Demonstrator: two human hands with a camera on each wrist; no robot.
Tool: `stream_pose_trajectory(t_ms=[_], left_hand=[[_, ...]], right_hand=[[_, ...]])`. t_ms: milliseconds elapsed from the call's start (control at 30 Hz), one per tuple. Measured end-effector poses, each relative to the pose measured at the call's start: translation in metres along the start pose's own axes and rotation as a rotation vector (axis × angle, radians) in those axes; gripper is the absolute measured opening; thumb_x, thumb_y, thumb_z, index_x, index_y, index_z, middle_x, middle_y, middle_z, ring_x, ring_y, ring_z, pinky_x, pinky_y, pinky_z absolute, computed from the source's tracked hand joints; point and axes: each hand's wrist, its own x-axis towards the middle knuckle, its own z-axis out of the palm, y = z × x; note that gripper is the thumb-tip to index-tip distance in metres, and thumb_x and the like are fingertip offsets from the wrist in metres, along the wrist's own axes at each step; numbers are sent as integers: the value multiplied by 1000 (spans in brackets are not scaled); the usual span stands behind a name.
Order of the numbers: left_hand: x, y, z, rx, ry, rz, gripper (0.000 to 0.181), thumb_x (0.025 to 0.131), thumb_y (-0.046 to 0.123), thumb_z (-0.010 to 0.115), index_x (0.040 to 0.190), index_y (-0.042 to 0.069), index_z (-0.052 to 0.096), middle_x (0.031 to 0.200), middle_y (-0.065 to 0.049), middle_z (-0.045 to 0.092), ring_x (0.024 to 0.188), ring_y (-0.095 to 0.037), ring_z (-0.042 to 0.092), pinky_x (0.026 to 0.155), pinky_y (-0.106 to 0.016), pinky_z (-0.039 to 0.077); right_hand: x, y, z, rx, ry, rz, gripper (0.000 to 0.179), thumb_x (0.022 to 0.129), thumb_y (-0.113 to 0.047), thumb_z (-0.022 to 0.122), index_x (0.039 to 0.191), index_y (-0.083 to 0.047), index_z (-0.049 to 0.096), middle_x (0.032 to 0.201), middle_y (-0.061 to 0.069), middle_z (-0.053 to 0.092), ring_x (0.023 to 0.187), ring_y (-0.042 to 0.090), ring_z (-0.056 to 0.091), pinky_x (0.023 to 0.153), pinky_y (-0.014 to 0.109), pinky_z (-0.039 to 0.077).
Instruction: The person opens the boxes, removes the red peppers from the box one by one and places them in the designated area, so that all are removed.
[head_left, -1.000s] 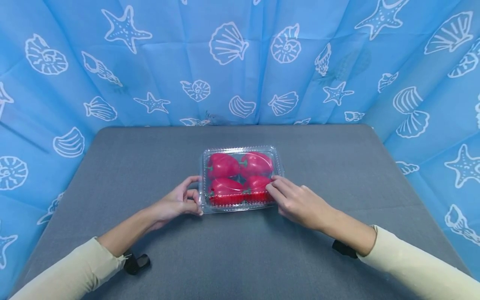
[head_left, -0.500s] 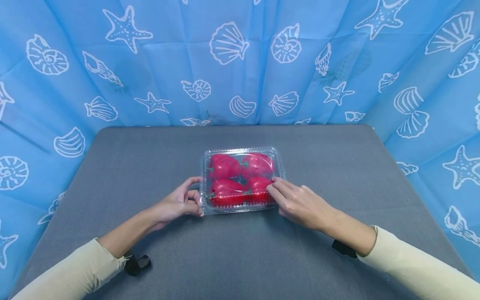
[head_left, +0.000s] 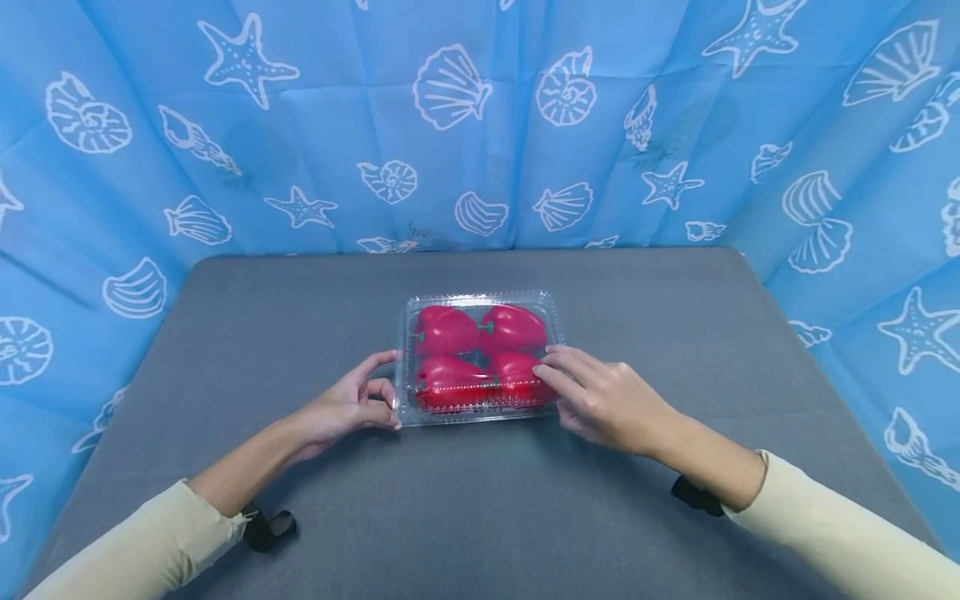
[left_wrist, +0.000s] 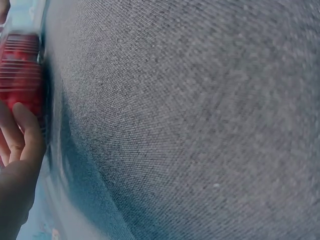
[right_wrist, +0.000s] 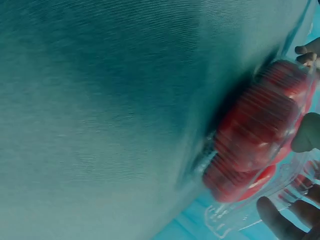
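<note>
- Blue curtain (head_left: 315, 125) with white shells and starfish, hanging behind and along the sides.
- Grey table (head_left: 480, 517), cloth-covered, bearing the work.
- Pale sleeves (head_left: 142, 533), one on each forearm, coming in from the lower corners of the head view.
- Clear plastic box (head_left: 480, 297), resting on the table around its middle, between the two hands. Its lid covers the contents; whether the edge is latched I cannot tell. The step in hand seems to be working that edge at the right while the left side is steadied.
- Left hand (head_left: 345, 404): its grip is bent around the box's left edge, thumb at the near corner.
- Right hand (head_left: 611, 404): its grip appears clamped on the box's right edge, fingers bent over the rim. The next move probably calls for a firm left hold and careful right-hand pressure or lift, keeping the box level.
- Four red peppers (head_left: 446, 329) inside the box, in two rows of two.
- Black straps (head_left: 258, 529) at both wrists.
- Green stems (head_left: 417, 335) on the peppers, pointing left.
</note>
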Motion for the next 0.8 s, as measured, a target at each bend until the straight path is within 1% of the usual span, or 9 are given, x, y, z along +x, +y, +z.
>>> stream_pose_trajectory(t_ms=[133,267,333,367,433,500,567,600,800], left_hand=[[0,0,0,-13,-2,-3,85,89,-2,62,156,11,12,96,-7,57,89,-21,67,87,-36,55],[-1,1,-1,-21,9,-33,86,89,-1,63,157,12,11,97,-8,57,91,-23,67,89,-38,54],[-1,1,-1,-27,12,-47,86,89,-1,63,157,13,11,97,-8,57,92,-24,67,89,-39,54],[-1,1,-1,-29,12,-52,86,90,0,63,157,13,12,98,-8,57,93,-24,67,90,-39,54],[-2,1,-2,-32,7,-57,85,90,0,64,157,14,13,98,-8,58,93,-24,68,90,-40,54],[-3,1,-2,-34,-4,-57,83,91,0,64,156,15,14,98,-8,58,94,-24,68,90,-40,54],[-3,1,-2,-35,-14,-54,82,92,0,64,156,16,16,99,-8,59,94,-24,68,91,-40,54],[-4,1,-2,-37,-16,-55,81,92,0,64,156,17,17,99,-8,60,94,-24,68,91,-40,54],[-6,-1,-2,-46,-13,-63,80,91,1,64,155,17,18,99,-8,61,95,-25,68,91,-39,54]], right_hand=[[-4,4,2,49,50,-1,66,64,-12,88,124,-2,63,120,19,63,109,31,65,60,34,59],[-2,5,-2,81,81,-2,65,65,-14,86,125,-2,63,121,18,64,108,31,66,64,36,60],[0,6,-6,98,98,7,61,70,-18,83,125,-2,63,121,17,64,108,31,66,67,38,60],[2,7,-8,104,106,13,56,76,-21,79,125,-2,63,122,17,64,108,30,66,69,39,60],[4,8,-13,119,120,27,47,87,-29,68,125,-2,63,123,16,64,108,30,67,70,39,60],[7,10,-17,123,138,37,48,96,-39,55,125,-2,63,122,16,65,107,30,67,69,39,60],[10,12,-20,129,161,50,54,99,-46,45,124,-2,63,121,16,66,105,30,68,66,39,60],[11,13,-22,131,171,57,56,99,-48,44,124,-2,63,120,16,66,104,30,68,65,38,60],[19,19,-30,199,230,86,55,99,-48,48,126,-2,62,116,14,68,93,25,69,65,38,59]])
